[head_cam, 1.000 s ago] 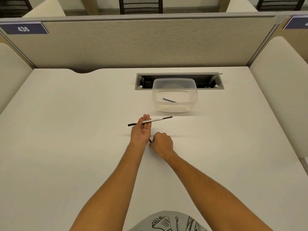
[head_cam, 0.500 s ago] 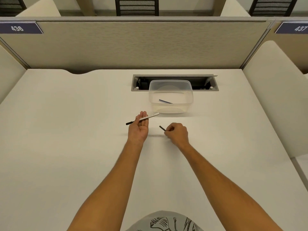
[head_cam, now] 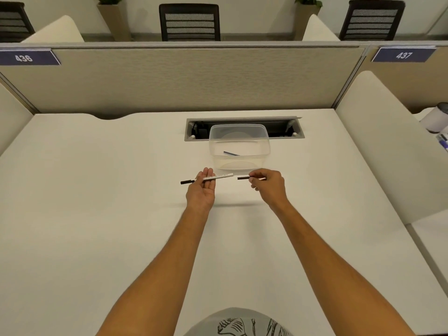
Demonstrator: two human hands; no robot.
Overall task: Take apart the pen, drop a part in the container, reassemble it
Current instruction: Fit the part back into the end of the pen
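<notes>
My left hand [head_cam: 201,190] lies palm up above the desk and holds a white pen barrel [head_cam: 219,176] with a black end pointing left. My right hand [head_cam: 268,185] pinches a short black pen part [head_cam: 243,177], its tip a small gap right of the barrel's open end. Just behind both hands stands a clear plastic container [head_cam: 264,151] with a thin blue pen part [head_cam: 230,153] lying on its bottom.
The white desk [head_cam: 97,190] is walled by a beige partition at the back and cream side panels. A grey cable slot [head_cam: 295,132] sits behind the container. Chairs stand beyond the partition. Some items sit on the neighbouring desk at far right.
My right hand lifted from the desk near my left wrist, moved right and forward, and now holds the black part level with the barrel's right end. The black tip is off the barrel.
</notes>
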